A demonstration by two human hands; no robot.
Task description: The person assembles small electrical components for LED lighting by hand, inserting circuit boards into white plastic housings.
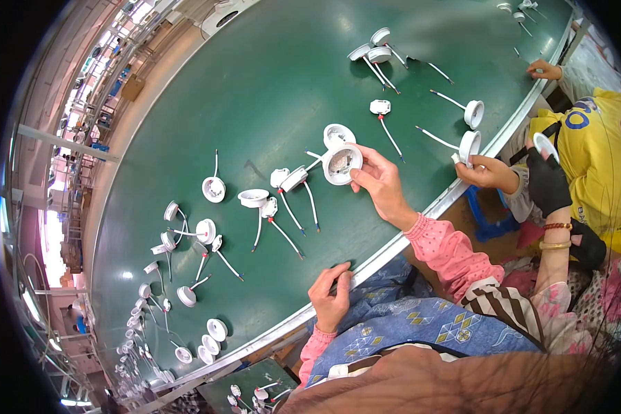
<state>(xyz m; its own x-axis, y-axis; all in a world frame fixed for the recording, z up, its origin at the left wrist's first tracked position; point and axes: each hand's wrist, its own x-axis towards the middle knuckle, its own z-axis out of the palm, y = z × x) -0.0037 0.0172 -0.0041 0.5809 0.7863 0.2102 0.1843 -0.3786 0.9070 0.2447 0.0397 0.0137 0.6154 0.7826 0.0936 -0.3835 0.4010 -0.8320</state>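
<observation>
OK, L hand (330, 298) @ roomy tbl edge (377, 260)

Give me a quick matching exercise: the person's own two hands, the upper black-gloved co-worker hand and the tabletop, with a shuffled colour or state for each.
Column one
1. Right hand
2. Left hand
3. Upper black-gloved co-worker hand
4. Tabletop

Column two
A. Green
B. Has a white disc at its fingertips
C. Fingers curled, at the table's metal edge
D. Grips a round white housing

Pairs: 1-D, 2-C, 3-B, 4-A
</observation>
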